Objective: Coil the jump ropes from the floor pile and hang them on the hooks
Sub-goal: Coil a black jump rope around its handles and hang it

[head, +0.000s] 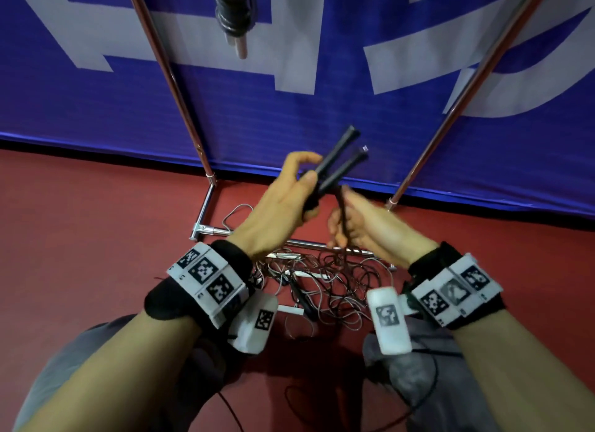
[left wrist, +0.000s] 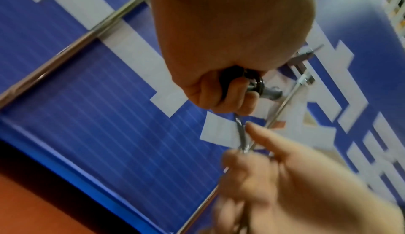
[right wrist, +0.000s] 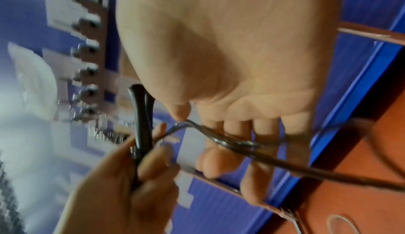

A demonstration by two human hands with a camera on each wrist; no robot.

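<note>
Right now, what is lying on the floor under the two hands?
Under the left hand and right hand lies a tangled pile of jump ropes on the red floor, across the rack's base bar. The forearms hide its edges.

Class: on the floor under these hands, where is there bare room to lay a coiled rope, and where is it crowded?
Bare red floor lies left of the rack base, below the blue banner. Another bare strip lies right of the right pole's foot. It is crowded inside the base, where the rope pile tangles.
</note>
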